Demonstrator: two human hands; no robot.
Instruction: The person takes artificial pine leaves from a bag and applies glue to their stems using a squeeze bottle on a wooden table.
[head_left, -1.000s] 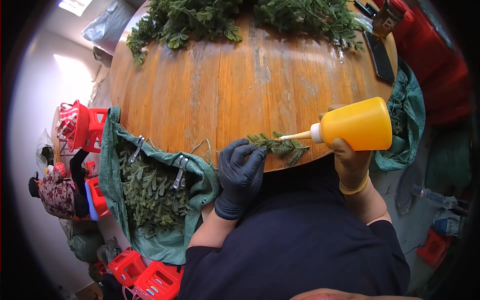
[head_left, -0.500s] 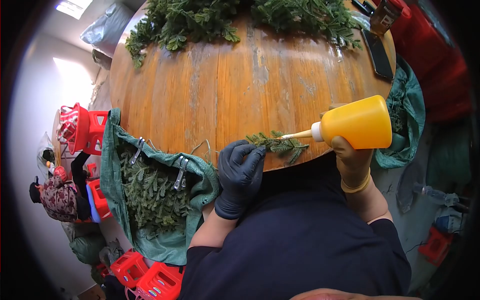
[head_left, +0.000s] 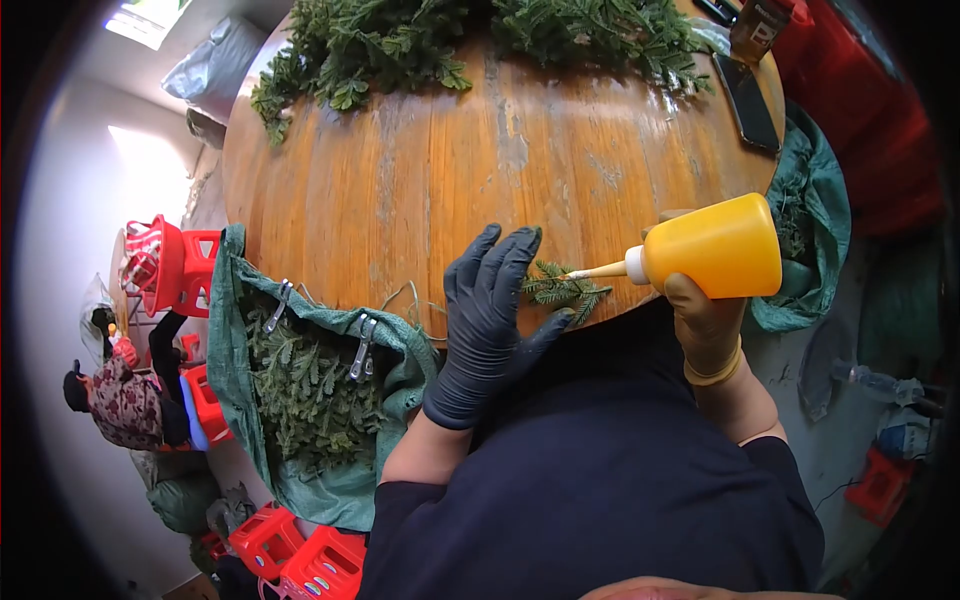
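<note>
My left hand (head_left: 485,320), dark-gloved, lies open: the fingers are almost straight and near to each other, the thumb spreads away from them, and I see nothing held in it. Taking the small green sprig (head_left: 575,293) as the centre of my clock, this hand is at 9 o'clock, just beside it. The thumb reaches along the sprig's near side (I cannot tell if it touches the needles).

The sprig lies on the bench (head_left: 440,190), close to the edge before my body. My right hand (head_left: 703,325), tan-gloved, is closed round a yellow bottle (head_left: 712,247) at 3 o'clock, with the thumb on the near side and the fingers partly hidden behind. The bottle is tilted on its side, and its narrow nozzle (head_left: 605,270) points towards 9 o'clock, with the tip at the sprig's stem.

Towards 8 o'clock, a green sack (head_left: 232,370) full of branches (head_left: 315,395) hangs at the bench's edge, and two metal clips (head_left: 362,348) sit on its rim. At 11 and 12 o'clock, well apart from my hands, bigger green boughs (head_left: 380,50) cover the far side. A black phone (head_left: 748,103) lies between 1 and 2 o'clock. Farther away, past the sack, I see a person (head_left: 125,405) in a patterned top.
</note>
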